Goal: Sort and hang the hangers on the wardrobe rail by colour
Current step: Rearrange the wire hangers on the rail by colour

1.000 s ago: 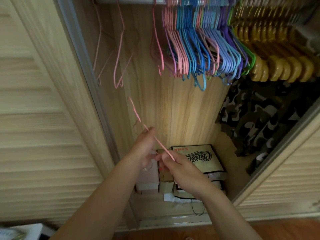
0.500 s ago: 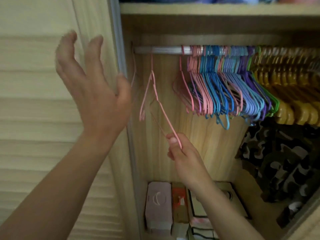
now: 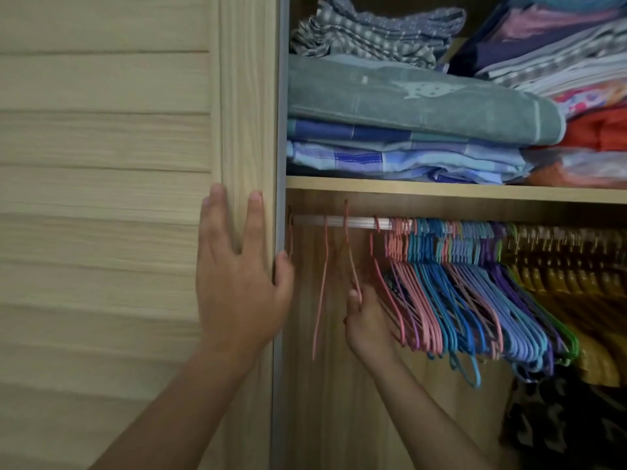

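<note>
My left hand lies flat against the edge of the slatted wardrobe door, fingers straight and spread, thumb hooked round the door's grey edge strip; it holds nothing. My right hand is inside the wardrobe, below the rail, fingers curled round the lower part of a pink wire hanger. Its hook reaches up to the rail, though the blur there means I cannot tell whether it sits fully over the bar.

Just left of it another pink hanger hangs from the rail on its own, apart from the rest. To the right of my hand the rail is packed: first a bunch of pink hangers, then blue hangers with a few pink ones mixed among them, then purple hangers, a green hanger at their outer edge, and yellow-brown hangers filling the far right.

Above the rail a wooden shelf carries folded linens, a grey-green towel lying on top of blue checked cloth. A dark patterned garment shows at the lower right.
</note>
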Demonstrator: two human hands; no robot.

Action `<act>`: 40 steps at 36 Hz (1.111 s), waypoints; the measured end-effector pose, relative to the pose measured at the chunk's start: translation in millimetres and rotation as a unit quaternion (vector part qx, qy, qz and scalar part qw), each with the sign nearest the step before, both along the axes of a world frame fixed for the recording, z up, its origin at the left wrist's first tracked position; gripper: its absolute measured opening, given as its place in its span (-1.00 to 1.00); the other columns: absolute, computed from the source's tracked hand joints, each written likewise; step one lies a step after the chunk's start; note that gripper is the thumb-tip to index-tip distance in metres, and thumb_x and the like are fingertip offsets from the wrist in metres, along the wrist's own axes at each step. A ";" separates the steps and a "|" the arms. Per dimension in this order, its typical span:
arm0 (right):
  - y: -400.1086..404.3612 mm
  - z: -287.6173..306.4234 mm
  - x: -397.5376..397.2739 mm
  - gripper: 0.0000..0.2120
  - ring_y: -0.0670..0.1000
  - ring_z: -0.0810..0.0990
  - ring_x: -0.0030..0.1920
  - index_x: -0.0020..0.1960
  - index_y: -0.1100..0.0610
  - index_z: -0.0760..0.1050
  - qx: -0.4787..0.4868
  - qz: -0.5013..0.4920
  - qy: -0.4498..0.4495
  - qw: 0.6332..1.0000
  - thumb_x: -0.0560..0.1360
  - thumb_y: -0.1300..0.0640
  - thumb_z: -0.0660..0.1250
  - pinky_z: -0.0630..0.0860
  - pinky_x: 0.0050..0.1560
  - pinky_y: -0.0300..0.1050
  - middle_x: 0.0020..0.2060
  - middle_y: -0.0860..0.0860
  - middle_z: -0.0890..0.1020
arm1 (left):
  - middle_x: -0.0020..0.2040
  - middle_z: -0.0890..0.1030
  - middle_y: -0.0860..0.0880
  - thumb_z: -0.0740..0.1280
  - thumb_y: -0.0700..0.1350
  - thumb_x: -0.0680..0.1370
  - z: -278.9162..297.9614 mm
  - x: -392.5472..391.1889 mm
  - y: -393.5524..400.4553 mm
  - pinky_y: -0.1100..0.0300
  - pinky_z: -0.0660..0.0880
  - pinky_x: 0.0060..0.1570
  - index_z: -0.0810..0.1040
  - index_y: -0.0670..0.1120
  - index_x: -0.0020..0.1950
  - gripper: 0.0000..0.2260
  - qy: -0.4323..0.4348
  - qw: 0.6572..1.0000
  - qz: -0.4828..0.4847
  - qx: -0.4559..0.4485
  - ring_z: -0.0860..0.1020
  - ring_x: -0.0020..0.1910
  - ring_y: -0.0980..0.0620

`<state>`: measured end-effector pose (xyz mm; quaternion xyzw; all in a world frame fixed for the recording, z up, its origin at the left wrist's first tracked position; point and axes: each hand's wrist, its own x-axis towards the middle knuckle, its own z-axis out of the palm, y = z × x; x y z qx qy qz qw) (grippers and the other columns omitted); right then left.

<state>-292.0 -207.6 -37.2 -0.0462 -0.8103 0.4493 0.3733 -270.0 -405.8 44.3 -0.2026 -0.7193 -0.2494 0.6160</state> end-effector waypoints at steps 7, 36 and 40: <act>-8.5 -24.4 -5.0 -0.67 0.07 0.55 0.17 0.39 0.06 0.41 -0.008 0.034 -0.061 0.998 0.71 -0.01 0.06 0.48 0.18 -0.02 0.15 0.04 0.58 | 0.59 0.13 -0.42 0.26 -0.06 0.59 0.8 -1.8 1.1 -0.27 0.22 0.52 0.23 -0.23 0.62 -0.38 0.007 1.000 0.008 -0.003 0.12 0.61 -0.37; 140.9 12.5 135.5 -0.82 0.20 0.55 -0.13 0.06 0.26 0.61 0.286 -0.383 0.041 0.877 0.51 0.18 0.45 0.54 -0.18 0.06 -0.16 0.17 0.61 | 0.60 0.25 -0.29 0.19 -0.18 0.56 -21.6 18.8 43.6 -0.33 -0.03 0.57 0.56 -0.12 0.41 -0.57 0.033 0.976 0.089 -0.194 0.08 0.63 -0.33; 154.1 22.2 117.6 -0.77 0.18 0.49 -0.27 -0.29 0.17 0.51 0.344 -0.377 -0.049 0.859 0.52 0.12 0.38 0.49 -0.32 0.01 -0.35 0.12 0.57 | 0.46 0.47 -0.30 0.23 -0.17 0.54 -19.9 16.5 44.0 -0.35 0.02 0.55 0.68 -0.16 0.21 -0.67 0.004 0.974 0.104 -0.203 0.31 0.54 -0.32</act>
